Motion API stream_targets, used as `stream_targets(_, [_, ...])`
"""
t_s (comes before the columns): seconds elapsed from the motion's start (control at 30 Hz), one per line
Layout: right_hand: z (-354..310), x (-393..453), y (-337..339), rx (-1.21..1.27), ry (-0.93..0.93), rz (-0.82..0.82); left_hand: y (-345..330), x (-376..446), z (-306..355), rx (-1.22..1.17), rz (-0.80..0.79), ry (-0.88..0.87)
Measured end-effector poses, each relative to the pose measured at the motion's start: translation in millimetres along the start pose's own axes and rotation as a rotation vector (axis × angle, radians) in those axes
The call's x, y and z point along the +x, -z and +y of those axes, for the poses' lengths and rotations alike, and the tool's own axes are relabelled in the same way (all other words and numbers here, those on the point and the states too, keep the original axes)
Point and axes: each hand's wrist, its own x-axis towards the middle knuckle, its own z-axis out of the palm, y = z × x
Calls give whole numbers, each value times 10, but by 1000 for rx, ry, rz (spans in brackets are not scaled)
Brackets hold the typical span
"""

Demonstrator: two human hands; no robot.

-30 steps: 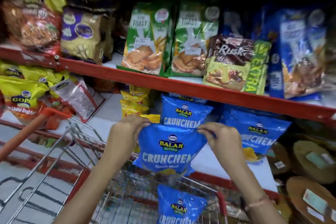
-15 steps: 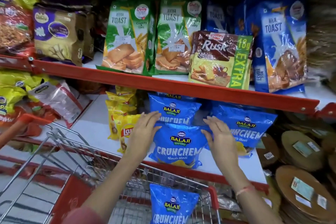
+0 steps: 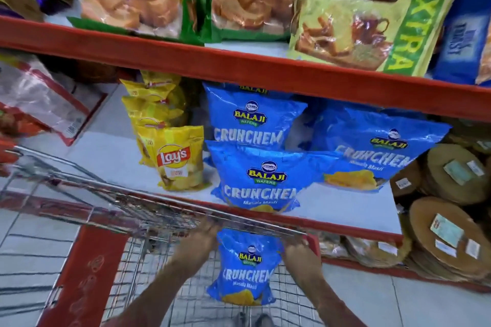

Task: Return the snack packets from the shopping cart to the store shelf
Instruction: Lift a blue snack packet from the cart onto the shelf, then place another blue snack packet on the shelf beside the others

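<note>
Gripping the blue Crunchem packet [image 3: 245, 269] by its top corners inside the cart [image 3: 87, 273], left hand [image 3: 202, 237] and right hand [image 3: 299, 253].

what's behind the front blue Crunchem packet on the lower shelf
Directly behind the front blue Crunchem packet stands another blue Crunchem packet, its lower half covered. Above that one, a further packet's yellow lettering peeks out; the rest is hidden.
</note>
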Motion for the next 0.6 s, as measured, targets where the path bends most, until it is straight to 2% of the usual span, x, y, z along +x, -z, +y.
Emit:
stream_targets(0.1, [106,171,-256,63,-72,-140,-251,191,-101,102,-87,37])
stream_targets(0.17, [137,281,-402,129,-55,-109,-428,257,-151,135,-131,72])
stream_targets(0.33, [65,328,-502,196,-61,-67,-802,285,-226,50,-272,167])
stream_targets(0.53, [90,134,-367,112,-96,-109,-829,49,-192,34,-319,210])
stream_targets(0.6, [99,20,-351,110,-79,-110,-709,-73,-123,27,-290,230])
